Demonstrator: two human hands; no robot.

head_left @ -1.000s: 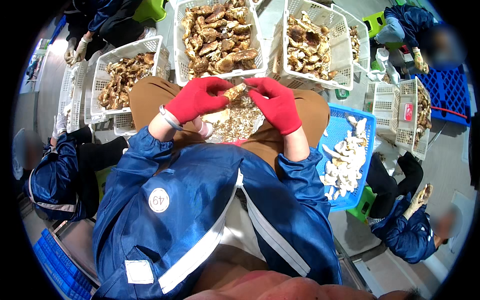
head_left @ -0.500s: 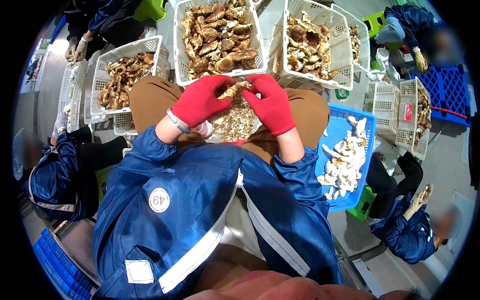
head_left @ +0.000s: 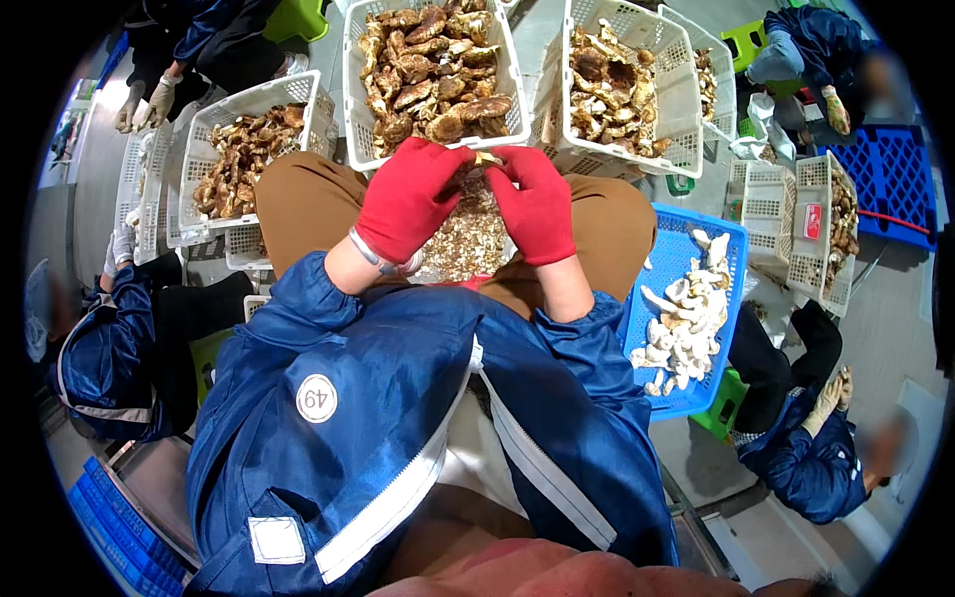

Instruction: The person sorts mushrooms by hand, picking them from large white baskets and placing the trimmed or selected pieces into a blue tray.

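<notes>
Both of my hands wear red gloves and meet above my lap. My left hand [head_left: 410, 199] is closed on one end of a mushroom [head_left: 485, 158]. The fingers of my right hand [head_left: 535, 207] pinch its other side. Only a small pale-yellow bit of the mushroom shows between the gloves; the rest is hidden. Beneath the hands, between my knees, lies a heap of brown and cream trimmings [head_left: 463, 241]. Just beyond my hands stands a white crate [head_left: 355, 149] full of brown, unpeeled mushrooms [head_left: 430, 75].
At my right knee a blue basket [head_left: 734, 289] holds white, cleaned mushrooms [head_left: 686, 323]. More white crates of brown mushrooms stand left [head_left: 189, 214] and right [head_left: 686, 159]. Several co-workers in blue jackets sit around, with green stools [head_left: 298, 18] and a blue pallet [head_left: 885, 184].
My hands have drawn slightly closer, the left turning inward. The mushroom, earlier seen lengthwise between them, is now mostly covered by the gloves. Co-workers' hands have shifted a little.
</notes>
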